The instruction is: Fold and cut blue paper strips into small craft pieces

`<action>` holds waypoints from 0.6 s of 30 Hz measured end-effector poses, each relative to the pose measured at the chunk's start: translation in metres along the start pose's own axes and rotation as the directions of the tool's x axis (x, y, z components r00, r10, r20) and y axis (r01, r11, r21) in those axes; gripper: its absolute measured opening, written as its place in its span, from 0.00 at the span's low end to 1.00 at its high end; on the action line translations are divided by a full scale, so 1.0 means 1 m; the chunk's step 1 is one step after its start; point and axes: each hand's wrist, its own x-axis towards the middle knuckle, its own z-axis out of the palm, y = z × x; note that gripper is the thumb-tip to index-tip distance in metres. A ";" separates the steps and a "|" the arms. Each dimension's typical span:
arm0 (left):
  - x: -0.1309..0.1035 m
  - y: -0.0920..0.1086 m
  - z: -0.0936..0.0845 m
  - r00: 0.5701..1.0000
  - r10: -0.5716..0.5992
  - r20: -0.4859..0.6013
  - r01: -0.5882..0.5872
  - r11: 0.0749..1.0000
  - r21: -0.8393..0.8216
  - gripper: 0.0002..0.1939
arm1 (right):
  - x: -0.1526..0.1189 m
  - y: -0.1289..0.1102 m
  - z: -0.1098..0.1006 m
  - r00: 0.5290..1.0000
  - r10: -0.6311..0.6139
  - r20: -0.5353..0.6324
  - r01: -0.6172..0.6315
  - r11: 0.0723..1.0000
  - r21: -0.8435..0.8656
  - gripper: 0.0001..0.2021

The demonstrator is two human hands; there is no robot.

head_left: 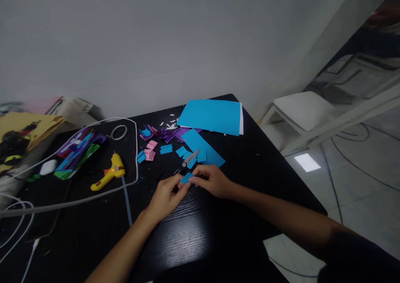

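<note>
Between my two hands is a small piece of blue paper (187,177), held just above the black table. My left hand (168,195) pinches its left side, thumb toward me. At its right edge the fingers of my right hand (213,181) are closed on it. Just beyond lie scissors (189,159) with their blades pointing away to the right; their dark handles are partly hidden near my left hand. Blue paper strips (204,146) sit under and behind the blades. Small folded pieces, one blue (166,149) and several pink (150,150), rest to the left.
A yellow glue gun (112,171) lies left, ringed by a white cable (136,150). Bundled coloured paper strips (79,150) and a tape roll (119,132) are farther left. Large blue sheets (212,115) lie at the back. A white stool (303,110) stands right of the table.
</note>
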 end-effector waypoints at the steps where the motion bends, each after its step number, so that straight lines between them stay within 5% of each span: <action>1: 0.000 0.000 0.000 1.000 0.005 -0.004 -0.005 1.000 0.002 0.09 | 0.000 0.000 0.000 1.000 -0.002 -0.003 0.002 1.000 -0.002 0.08; 18: -0.001 0.000 0.002 0.999 0.040 -0.019 -0.040 0.999 0.027 0.10 | 0.002 0.004 0.001 1.000 0.017 -0.013 -0.016 0.993 0.114 0.10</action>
